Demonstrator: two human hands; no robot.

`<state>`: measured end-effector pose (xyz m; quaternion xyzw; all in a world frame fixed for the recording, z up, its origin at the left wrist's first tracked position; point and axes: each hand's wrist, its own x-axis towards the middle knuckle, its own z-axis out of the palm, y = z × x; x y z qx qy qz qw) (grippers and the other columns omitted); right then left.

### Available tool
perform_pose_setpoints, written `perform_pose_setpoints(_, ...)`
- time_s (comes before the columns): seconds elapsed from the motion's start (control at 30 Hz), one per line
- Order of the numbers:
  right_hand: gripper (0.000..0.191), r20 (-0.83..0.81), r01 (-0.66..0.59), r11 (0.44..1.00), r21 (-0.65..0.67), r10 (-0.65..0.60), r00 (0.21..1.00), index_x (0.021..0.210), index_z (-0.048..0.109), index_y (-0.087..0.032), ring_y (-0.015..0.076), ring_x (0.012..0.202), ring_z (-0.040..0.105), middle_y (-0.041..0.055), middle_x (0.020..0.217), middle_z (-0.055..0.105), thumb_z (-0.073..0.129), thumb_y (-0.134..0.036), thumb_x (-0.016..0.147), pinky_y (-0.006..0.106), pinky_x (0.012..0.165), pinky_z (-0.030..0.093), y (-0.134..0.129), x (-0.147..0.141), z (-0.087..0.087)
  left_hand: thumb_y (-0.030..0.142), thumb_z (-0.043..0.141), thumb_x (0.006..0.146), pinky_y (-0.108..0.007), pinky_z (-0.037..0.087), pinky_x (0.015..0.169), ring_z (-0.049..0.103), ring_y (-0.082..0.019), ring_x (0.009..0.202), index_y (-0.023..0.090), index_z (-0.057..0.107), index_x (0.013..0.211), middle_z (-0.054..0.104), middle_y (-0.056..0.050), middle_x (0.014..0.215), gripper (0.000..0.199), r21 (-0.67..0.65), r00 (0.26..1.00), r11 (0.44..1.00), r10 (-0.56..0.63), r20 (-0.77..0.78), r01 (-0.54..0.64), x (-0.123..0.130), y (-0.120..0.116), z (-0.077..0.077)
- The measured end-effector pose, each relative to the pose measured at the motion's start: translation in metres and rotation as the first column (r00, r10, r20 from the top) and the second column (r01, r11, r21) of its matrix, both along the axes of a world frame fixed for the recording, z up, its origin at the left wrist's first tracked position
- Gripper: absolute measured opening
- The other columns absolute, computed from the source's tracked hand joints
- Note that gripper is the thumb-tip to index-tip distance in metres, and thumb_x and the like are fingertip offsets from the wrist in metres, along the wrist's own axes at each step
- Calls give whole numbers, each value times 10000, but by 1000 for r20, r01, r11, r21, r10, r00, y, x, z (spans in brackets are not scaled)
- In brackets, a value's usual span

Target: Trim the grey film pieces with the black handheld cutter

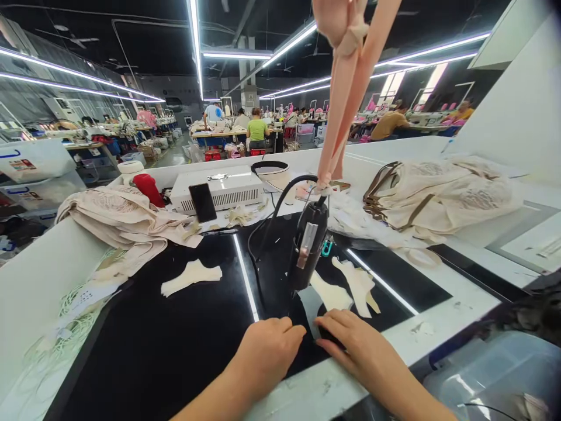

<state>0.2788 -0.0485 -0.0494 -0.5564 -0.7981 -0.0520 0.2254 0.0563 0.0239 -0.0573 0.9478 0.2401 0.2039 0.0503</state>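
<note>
My left hand (272,346) is curled closed above the black worktop (175,351), thumb and forefinger pressed together; anything inside is hidden. To its right, my right hand (355,342) has its thumb apart from the fingers, with the fingertips at the edge of a grey, see-through-looking sheet (310,307). Just beyond both hands hangs a black cylindrical power tool (304,251) with a cord, tied to pink fabric strips (344,105). A cream cut fabric piece (331,292) lies just beyond my right hand, with another cream piece (357,286) beside it.
A third cream piece (191,276) lies left. Behind are a phone (203,202), a white vented box (219,187), beige cloth heaps (118,210) and canvas bags (442,193). A small teal tool (326,248) lies behind the power tool. People sit at distant tables.
</note>
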Motion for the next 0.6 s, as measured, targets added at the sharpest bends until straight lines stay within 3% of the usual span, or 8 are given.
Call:
perform_pose_setpoints(0.1,319,43,-30,996,85,26,999,919,692,-195,226,665,701,59,801,708,406,-132,1046,345,585,594,3,-9,-2,159,547,1015,-282,540,593,709,-188,714,218,683,1094,698,2,819,168,-18,999,999,34,26,-33,0,0,-2)
perform_pose_setpoints(0.2,376,15,-75,991,115,73,997,975,689,-175,202,776,748,93,943,762,329,-148,1079,307,680,620,1,-16,1,162,493,1045,-292,590,740,725,-181,834,208,662,1190,737,-19,966,227,-39,996,998,43,81,-40,-6,0,-1)
perform_pose_setpoints(0.3,377,-30,-160,978,133,165,986,1030,686,-171,173,816,767,84,999,790,315,-170,1098,262,735,623,-4,-24,5,96,450,1036,-347,564,963,693,-208,1074,174,623,1277,735,-49,1195,306,1,993,998,-56,108,56,-13,1,-1)
perform_pose_setpoints(0.37,364,-62,-210,971,115,218,974,1049,688,-172,172,797,768,75,983,797,328,-178,1100,264,736,623,-7,-29,8,70,467,1017,-360,533,1018,660,-216,1155,154,598,1318,710,-49,1310,338,43,990,992,-121,76,118,-17,2,-2)
perform_pose_setpoints(0.5,361,-109,-300,952,64,305,946,1082,688,-173,167,830,775,73,995,801,328,-197,1106,265,758,621,-10,-34,15,69,520,1002,-333,539,916,657,-204,1090,151,601,1301,703,-29,1343,320,97,992,988,-121,19,119,-27,-3,-1)
perform_pose_setpoints(0.6,351,-134,-326,944,54,330,934,1105,683,-181,161,885,780,72,1052,805,332,-200,1107,266,784,618,-13,-34,18,73,530,1005,-339,515,752,665,-207,958,168,630,1204,737,-34,1174,242,148,998,988,-32,-48,39,-36,-16,9)
